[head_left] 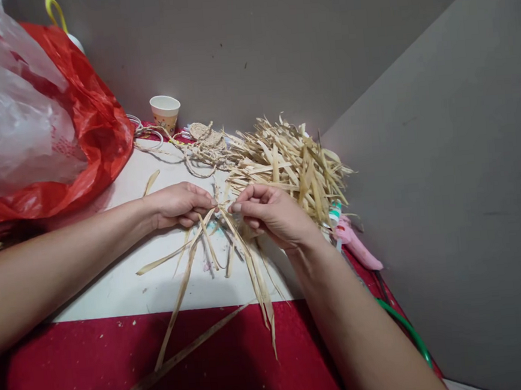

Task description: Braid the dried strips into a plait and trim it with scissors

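Dry straw strips fan out toward me from a point between my two hands, some hanging over the white board's front edge. My left hand is closed, pinching the strips where they come together. Close beside it, my right hand is also closed, thumb against forefinger, at the top of the right-hand strips. A thin braided straw cord runs up from the pinch point. Behind my right hand lies a large heap of loose straw.
The white board lies on a red cloth. Red and clear plastic bags bulge at the left. A paper cup, coiled straw braid, a pink glue gun and a green cable lie around the edges. Grey walls enclose the back and right.
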Motion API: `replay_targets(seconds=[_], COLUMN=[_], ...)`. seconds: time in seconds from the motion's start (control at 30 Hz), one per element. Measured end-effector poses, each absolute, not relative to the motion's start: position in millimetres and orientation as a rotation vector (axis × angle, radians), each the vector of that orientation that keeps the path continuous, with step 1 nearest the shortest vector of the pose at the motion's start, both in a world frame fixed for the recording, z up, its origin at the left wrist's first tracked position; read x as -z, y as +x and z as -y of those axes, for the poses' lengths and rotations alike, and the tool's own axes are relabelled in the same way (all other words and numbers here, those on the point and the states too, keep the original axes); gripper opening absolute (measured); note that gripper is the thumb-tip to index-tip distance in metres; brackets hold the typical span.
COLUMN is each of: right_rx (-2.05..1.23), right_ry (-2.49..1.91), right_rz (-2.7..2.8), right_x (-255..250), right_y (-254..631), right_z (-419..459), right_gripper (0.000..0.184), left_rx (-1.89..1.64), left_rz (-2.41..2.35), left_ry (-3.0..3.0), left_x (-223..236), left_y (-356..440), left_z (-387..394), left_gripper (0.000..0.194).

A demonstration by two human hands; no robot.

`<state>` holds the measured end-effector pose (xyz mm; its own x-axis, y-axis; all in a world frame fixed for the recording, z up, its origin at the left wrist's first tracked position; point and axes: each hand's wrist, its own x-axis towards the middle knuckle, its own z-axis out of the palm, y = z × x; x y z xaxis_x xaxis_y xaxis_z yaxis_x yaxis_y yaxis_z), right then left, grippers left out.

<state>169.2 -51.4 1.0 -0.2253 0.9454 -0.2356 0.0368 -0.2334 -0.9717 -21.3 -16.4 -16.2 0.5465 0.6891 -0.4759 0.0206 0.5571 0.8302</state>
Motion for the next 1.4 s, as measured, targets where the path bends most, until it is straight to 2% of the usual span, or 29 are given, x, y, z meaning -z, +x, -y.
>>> replay_targets(seconds=[0.13, 0.3, 0.43, 0.77, 1.4], right_rx=[-1.59, -1.462, -1.359, -1.596, -1.166], right_ry=[-1.331, -1.411, -1.413, -1.433, -1.621], right_rz=[1.24, 1.313, 1.379, 1.707, 1.827], right_x=[4.4, 8.4, 9.9, -4.4, -5.1], right_y=[164.9, 159.4, 159.0, 170.2, 156.5], right_z=[50.7, 51.8, 52.6, 57.1, 60.9], right_gripper=[0.036, 0.026, 0.028, 0.026, 0.026], left_rx=[-0.474, -0.475, -0.478, -0.509, -0.549], left_rz=[-0.916, -0.916, -0.921, -0.968, -1.041], left_ry=[0.909, 0.912, 0.929, 0.96, 1.041], left_x=[16.1, 18.1, 18.4, 15.2, 12.9], left_y=[-20.5, -20.2, -20.3, -17.3, -13.2], left_z=[16.2, 15.3, 15.6, 19.9, 24.8], left_gripper=[0.02, 0.019, 0.019, 0.018, 0.02])
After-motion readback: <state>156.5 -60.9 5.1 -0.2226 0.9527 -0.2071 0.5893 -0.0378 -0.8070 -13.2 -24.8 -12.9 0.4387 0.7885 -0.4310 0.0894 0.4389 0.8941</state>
